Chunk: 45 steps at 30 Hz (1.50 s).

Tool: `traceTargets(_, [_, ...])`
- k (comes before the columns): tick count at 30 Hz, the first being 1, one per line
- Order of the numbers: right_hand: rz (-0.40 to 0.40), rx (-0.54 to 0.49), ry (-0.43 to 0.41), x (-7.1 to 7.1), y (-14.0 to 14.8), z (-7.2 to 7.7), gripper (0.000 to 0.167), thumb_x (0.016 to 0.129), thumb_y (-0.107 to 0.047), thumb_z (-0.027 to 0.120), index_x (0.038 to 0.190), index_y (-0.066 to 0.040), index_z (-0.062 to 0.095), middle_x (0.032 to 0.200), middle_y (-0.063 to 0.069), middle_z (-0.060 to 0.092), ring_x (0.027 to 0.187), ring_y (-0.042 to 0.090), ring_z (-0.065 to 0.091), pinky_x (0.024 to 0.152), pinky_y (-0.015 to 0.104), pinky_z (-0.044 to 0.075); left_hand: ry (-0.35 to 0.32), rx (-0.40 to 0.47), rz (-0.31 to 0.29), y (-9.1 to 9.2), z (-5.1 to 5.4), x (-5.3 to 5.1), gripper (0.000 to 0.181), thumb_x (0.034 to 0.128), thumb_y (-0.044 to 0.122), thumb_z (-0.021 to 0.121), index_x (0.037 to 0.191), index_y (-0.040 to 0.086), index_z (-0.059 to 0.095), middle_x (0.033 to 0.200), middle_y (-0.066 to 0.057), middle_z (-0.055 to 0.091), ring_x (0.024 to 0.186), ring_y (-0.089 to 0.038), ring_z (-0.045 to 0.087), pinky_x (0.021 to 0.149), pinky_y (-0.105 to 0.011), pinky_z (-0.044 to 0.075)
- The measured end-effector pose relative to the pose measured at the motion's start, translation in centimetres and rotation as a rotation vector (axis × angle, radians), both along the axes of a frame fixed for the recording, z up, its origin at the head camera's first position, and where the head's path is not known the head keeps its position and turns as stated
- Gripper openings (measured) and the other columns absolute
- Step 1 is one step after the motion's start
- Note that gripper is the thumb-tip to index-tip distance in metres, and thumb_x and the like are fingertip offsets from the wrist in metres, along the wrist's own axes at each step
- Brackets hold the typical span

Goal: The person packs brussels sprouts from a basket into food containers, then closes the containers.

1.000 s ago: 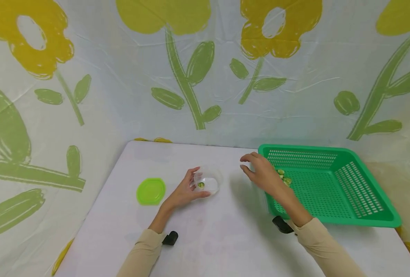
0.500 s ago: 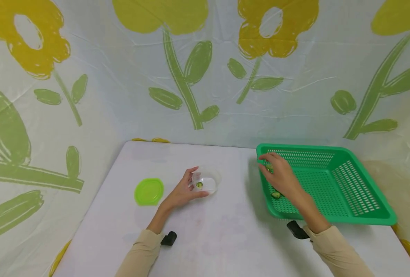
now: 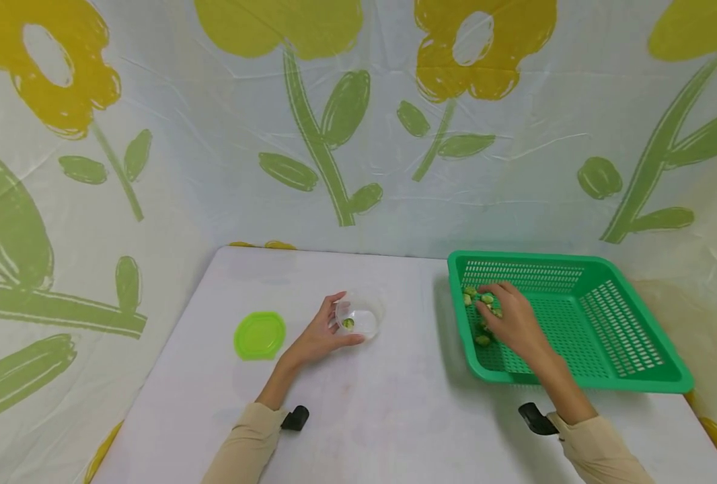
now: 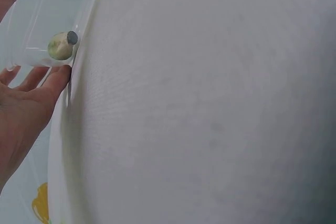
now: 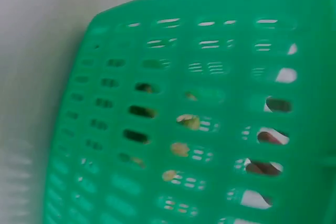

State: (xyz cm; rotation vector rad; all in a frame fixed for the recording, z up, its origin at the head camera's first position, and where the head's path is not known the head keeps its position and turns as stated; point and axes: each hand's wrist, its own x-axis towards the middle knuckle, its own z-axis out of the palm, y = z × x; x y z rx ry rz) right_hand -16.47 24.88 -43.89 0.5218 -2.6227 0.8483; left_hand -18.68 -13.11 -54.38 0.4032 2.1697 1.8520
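Note:
My left hand (image 3: 325,334) grips a clear plastic tub (image 3: 367,321) on the table, thumb on the near side and fingers on the far side. Inside lies one small round green-and-cream piece (image 4: 60,48), like a Brussels sprout, with a dark grey disc at one end. Over the left part of the green basket (image 3: 613,388), my right hand (image 3: 512,323) reaches down among several similar pieces (image 3: 482,340). One piece (image 3: 487,298) shows between its thumb and forefinger; whether they pinch it is unclear. In the right wrist view the basket's slotted wall hides most of that hand.
A bright green lid (image 3: 259,335) lies flat on the white table (image 3: 358,417), left of the tub. Flower-printed cloth (image 3: 225,134) hangs behind and at the sides. The basket's raised walls surround the right hand's work area.
My right hand has moved right from outside the basket, over its left rim, and down to the pieces inside. The left hand still holds the tub in the same place.

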Motion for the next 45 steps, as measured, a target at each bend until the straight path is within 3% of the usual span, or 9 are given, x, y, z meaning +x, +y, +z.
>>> traceTargets(8, [-0.033,0.027,-0.056,-0.1,1.6,-1.5,0.021,0.092,0.005,0.072,0.112,0.012,0.067,0.111,0.033,0.062,0.102,0.052,0.06,0.077,0.065,0.052,-0.006,-0.01,0.001,0.2,0.1,-0.1,0.104,0.0831,0.023,0.089,0.161,0.015,0.021,0.161,-0.011,0.033,0.15,-0.026,0.032,0.121,-0.044,0.03])
traceTargets(25, [-0.008,0.13,-0.283,-0.5,3.0,-2.3,0.028,0.092,0.004,0.071,0.117,0.015,0.064,0.114,0.036,0.059,0.102,0.052,0.058,0.079,0.063,0.051,0.002,-0.025,0.023,0.1,0.2,-0.1,0.104,0.0827,0.022,0.09,0.162,0.017,0.021,0.162,-0.01,0.031,0.151,-0.028,0.029,0.121,-0.046,0.03])
traceTargets(30, [0.022,0.16,-0.303,-0.5,3.0,-2.7,0.027,0.091,0.005,0.073,0.114,0.015,0.065,0.105,0.031,0.061,0.095,0.048,0.059,0.075,0.06,0.052,-0.006,-0.042,0.029,0.1,0.2,0.1,0.105,0.0827,0.024,0.09,0.162,0.017,0.021,0.163,-0.011,0.028,0.153,-0.029,0.027,0.121,-0.046,0.03])
traceTargets(38, [0.034,0.168,-0.327,-0.3,3.2,-2.9,0.028,0.089,0.007,0.073,0.114,0.016,0.065,0.114,0.037,0.06,0.108,0.057,0.056,0.085,0.065,0.052,-0.01,-0.047,0.027,0.1,0.1,0.2,0.104,0.0825,0.024,0.09,0.162,0.018,0.022,0.164,-0.013,0.026,0.153,-0.03,0.024,0.121,-0.046,0.03])
traceTargets(45, [0.032,0.178,-0.322,-0.3,3.2,-3.0,0.027,0.087,0.008,0.074,0.112,0.014,0.065,0.111,0.033,0.062,0.105,0.054,0.057,0.082,0.063,0.052,-0.022,0.001,-0.001,0.0,0.1,0.0,0.105,0.0829,0.019,0.089,0.162,0.015,0.02,0.16,-0.012,0.034,0.149,-0.026,0.034,0.122,-0.046,0.031])
